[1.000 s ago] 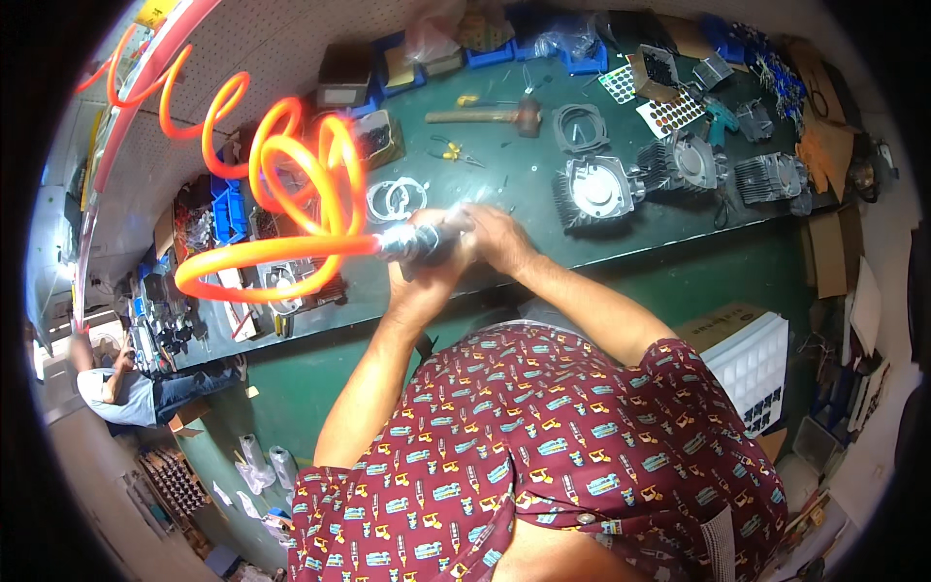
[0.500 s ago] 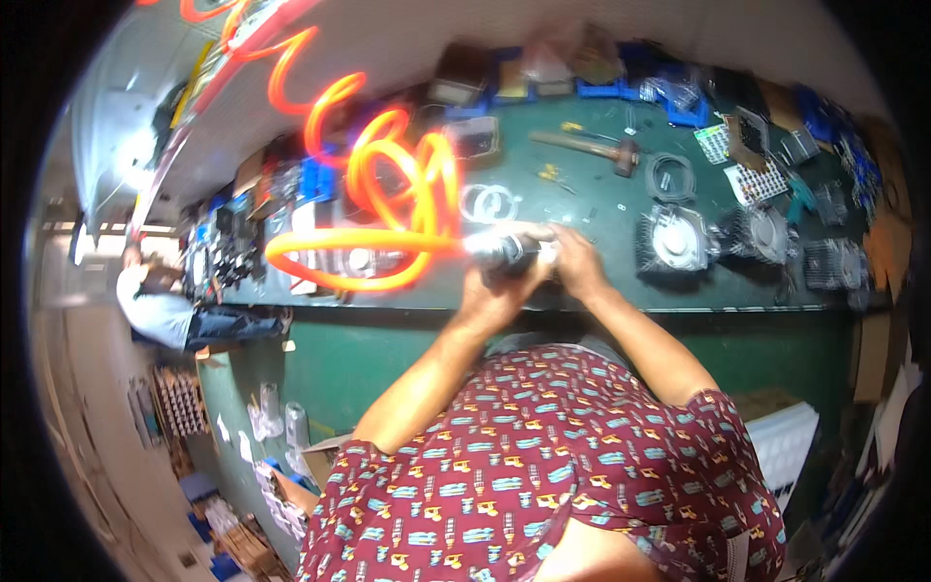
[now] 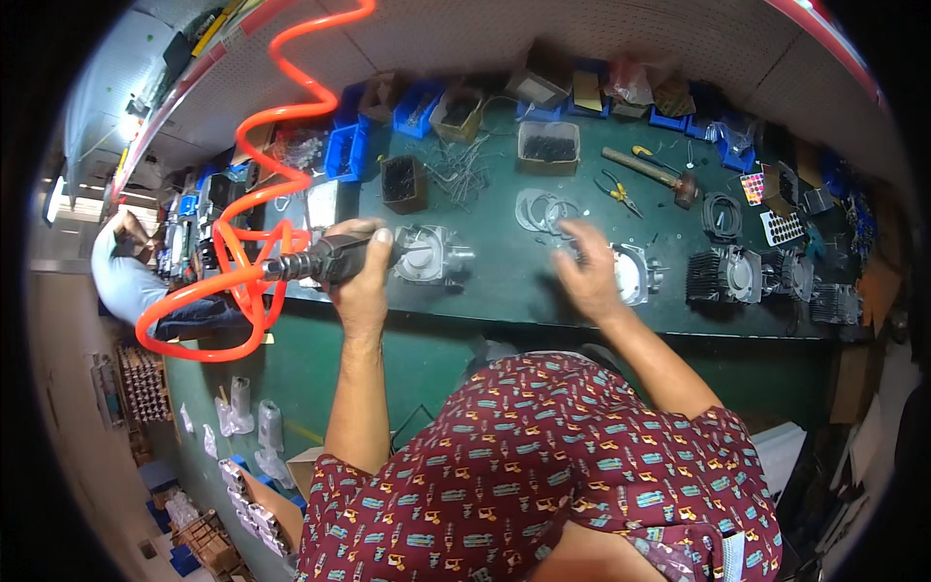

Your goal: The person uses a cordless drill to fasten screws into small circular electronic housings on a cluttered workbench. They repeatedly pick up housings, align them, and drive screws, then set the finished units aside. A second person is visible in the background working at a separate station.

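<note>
My left hand (image 3: 363, 286) is wrapped round a dark air screwdriver (image 3: 330, 260) held level above the bench's near side. An orange coiled air hose (image 3: 199, 299) runs from its rear end. Just beyond the tool's front end lies a silver finned cylinder part (image 3: 421, 254); I cannot tell whether they touch. My right hand (image 3: 589, 278) hovers with fingers apart and nothing in them. It partly covers a second silver cylinder part (image 3: 633, 274) beside it. Pale rings (image 3: 541, 210) lie on the bench just past its fingertips.
On the green bench (image 3: 504, 272) are a hammer (image 3: 655, 177), yellow-handled pliers (image 3: 619, 194) and an open box of dark small parts (image 3: 548, 147). Finned cylinders (image 3: 742, 276) stand at right. Blue bins (image 3: 344, 152) line the back. Another person (image 3: 136, 276) sits at far left.
My hands have come apart: the left has carried the air screwdriver leftward, while the right has left the tool and opened. The hose has swung, and the whole view has shifted.
</note>
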Motion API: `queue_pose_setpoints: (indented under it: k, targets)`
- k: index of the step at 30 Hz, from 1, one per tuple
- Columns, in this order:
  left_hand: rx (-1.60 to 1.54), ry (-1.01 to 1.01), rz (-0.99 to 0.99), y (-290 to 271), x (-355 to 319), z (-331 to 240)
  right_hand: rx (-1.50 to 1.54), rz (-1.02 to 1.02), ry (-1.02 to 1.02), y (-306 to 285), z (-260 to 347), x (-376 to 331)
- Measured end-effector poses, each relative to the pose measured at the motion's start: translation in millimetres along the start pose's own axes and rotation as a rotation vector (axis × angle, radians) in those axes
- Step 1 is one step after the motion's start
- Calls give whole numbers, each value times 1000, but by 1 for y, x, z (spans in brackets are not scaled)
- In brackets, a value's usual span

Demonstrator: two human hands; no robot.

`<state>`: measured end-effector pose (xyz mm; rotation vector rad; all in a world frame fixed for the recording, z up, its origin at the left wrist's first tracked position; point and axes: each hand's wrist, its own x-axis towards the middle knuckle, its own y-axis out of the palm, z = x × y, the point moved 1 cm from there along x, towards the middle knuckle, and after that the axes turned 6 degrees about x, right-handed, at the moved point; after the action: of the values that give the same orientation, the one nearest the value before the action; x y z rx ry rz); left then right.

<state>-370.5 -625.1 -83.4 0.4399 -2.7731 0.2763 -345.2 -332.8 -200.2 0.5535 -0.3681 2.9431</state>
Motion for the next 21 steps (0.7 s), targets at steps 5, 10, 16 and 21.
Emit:
queue_pose_setpoints:
  k: [5, 10, 16, 21]
  targets:
    - [-219, -67, -65, -34, 29, 73, -183, 272, 135, 141, -19, 14]
    - [-242, -93, -13, -45, 45, 101, -251, 281, 184, 199, -39, 3]
    - [-197, -98, 67, -53, 55, 106, -186, 256, 254, 208, -32, 3]
    - [-156, -107, 401, -36, 80, 73, -206, 269, 248, 207, -34, 3]
